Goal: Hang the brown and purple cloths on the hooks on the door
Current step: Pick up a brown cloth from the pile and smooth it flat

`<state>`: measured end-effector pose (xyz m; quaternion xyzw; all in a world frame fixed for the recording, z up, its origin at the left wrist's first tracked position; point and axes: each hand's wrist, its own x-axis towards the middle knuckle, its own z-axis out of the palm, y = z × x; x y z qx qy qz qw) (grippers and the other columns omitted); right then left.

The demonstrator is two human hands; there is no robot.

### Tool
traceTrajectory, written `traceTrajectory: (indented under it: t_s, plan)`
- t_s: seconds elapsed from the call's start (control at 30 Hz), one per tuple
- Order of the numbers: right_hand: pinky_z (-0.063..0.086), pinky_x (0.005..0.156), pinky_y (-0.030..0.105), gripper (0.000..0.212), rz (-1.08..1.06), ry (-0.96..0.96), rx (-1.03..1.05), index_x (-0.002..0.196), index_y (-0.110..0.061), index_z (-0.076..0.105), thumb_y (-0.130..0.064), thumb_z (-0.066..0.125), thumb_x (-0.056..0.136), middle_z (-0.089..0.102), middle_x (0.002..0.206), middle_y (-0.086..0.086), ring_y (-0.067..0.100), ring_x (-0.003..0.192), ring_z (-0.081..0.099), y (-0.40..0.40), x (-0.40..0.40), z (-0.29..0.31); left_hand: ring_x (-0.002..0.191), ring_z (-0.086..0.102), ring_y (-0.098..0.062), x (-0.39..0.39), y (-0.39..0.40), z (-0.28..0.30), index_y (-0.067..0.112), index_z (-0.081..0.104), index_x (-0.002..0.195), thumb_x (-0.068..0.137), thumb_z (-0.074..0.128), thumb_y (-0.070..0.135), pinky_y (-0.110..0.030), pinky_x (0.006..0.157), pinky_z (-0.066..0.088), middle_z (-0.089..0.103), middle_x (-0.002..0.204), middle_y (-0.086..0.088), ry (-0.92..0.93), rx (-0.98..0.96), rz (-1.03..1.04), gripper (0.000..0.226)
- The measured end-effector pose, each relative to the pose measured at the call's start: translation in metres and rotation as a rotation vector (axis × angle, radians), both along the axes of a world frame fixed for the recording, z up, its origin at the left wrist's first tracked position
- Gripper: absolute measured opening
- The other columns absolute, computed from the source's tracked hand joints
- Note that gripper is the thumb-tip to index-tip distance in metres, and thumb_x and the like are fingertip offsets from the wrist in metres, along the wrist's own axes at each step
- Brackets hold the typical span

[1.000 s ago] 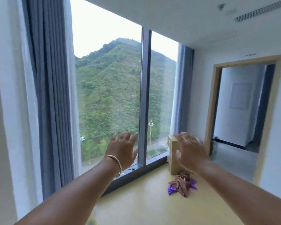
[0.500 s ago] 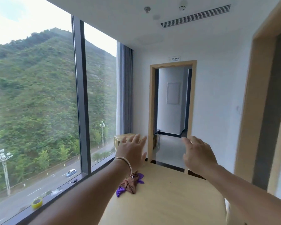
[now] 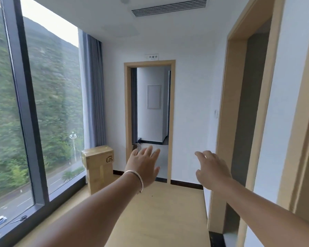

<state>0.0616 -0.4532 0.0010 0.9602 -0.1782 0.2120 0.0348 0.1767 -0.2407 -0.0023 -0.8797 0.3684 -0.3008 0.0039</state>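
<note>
The fingers of our left hand (image 3: pixel 144 168) and right hand (image 3: pixel 212 169) are spread and hold nothing. We cannot see the cloths. A cardboard box (image 3: pixel 98 168) stands at ten o'clock.

Office corridor, signed doorway (image 3: pixel 149 120), ceiling vent (image 3: pixel 169 7)

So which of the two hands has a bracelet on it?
The left hand: a thin pale bangle circles its wrist. The right hand has a bare wrist. Both reach forward with fingers spread, holding nothing.
</note>
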Motion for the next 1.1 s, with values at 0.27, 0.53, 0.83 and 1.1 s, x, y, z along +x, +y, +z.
traceTrajectory:
  t_s: [0.27,0.53,0.83,1.1]
  plan:
    - [0.038,0.095,0.032,0.063,-0.068,0.010,0.060,0.148,-0.024,0.024,-0.017,0.042,0.088,0.034,0.146,0.001,0.022,0.128,0.036,-0.041,0.064,-0.011,0.139,0.031,-0.024,0.086,-0.059,-0.014,0.025,0.017,0.148,0.096,0.037,0.050,-0.047,0.114,0.027,0.028,0.153,-0.005,0.057,0.031,-0.058,0.061]
    - [0.038,0.098,0.031,0.064,-0.143,0.001,0.063,0.149,-0.024,0.022,-0.016,0.040,0.088,0.031,0.149,0.000,0.021,0.133,0.032,-0.075,0.161,0.007,0.141,0.028,-0.025,0.202,-0.100,0.005,0.026,0.014,0.149,0.097,0.033,0.053,-0.048,0.116,0.023,0.025,0.156,-0.005,0.040,0.014,-0.116,0.062]
    - [0.036,0.100,0.032,0.064,-0.179,0.020,0.048,0.149,-0.025,0.021,-0.019,0.041,0.089,0.029,0.150,0.000,0.021,0.133,0.031,-0.116,0.261,0.002,0.140,0.029,-0.026,0.316,-0.137,-0.003,0.025,0.014,0.150,0.097,0.031,0.054,-0.048,0.115,0.022,0.028,0.154,-0.004,0.046,0.035,-0.126,0.063]
    - [0.032,0.101,0.032,0.063,-0.163,0.058,0.043,0.148,-0.025,0.022,-0.020,0.043,0.088,0.031,0.148,0.001,0.022,0.132,0.033,-0.172,0.350,-0.012,0.143,0.024,-0.024,0.406,-0.189,-0.021,0.028,0.012,0.151,0.096,0.026,0.057,-0.050,0.117,0.015,0.023,0.157,-0.004,0.084,0.050,-0.095,0.063]
